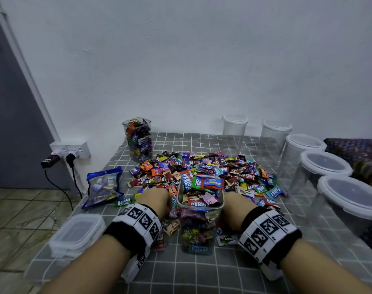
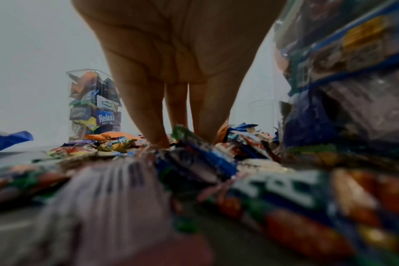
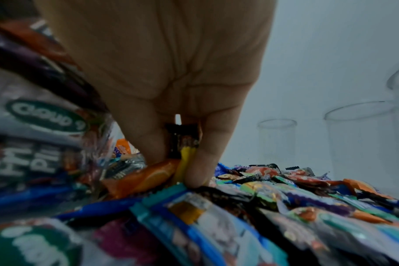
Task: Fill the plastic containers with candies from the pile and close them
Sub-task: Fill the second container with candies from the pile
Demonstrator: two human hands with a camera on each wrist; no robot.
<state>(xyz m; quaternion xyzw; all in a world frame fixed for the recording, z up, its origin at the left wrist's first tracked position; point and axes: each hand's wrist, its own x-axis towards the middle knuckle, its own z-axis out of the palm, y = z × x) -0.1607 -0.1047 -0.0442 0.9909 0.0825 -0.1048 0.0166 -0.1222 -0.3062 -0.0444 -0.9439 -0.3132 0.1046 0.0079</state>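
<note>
Head view: filling step; heaped container [image 1: 199, 211] between hands. Left hand [image 1: 154, 200] straight-fingered in candies [image 1: 223, 168]; right hand [image 3: 171, 90] pinching wrappers. Next, likely: lift, drop in.

The tablecloth [image 1: 202, 272] is grey with a grid of thin white lines. On it the candy pile [image 1: 212, 170] mixes orange, red, green, blue, purple, pink and yellow wrappers, several green or blue ones lettered "Relaxa" in white. Just in front of the pile, the clear container [image 1: 198, 225] shows the same mixed colours through its wall. Left of the pile lies a blue bag [image 1: 104, 185] with a clear middle. Right of the pile, clear containers carry whitish lids [image 1: 327, 164]. Both wrists wear black bands with white tags [image 1: 142, 219] printed in black square patterns. Behind the pile the wall [image 1: 202, 60] is plain white.
</note>
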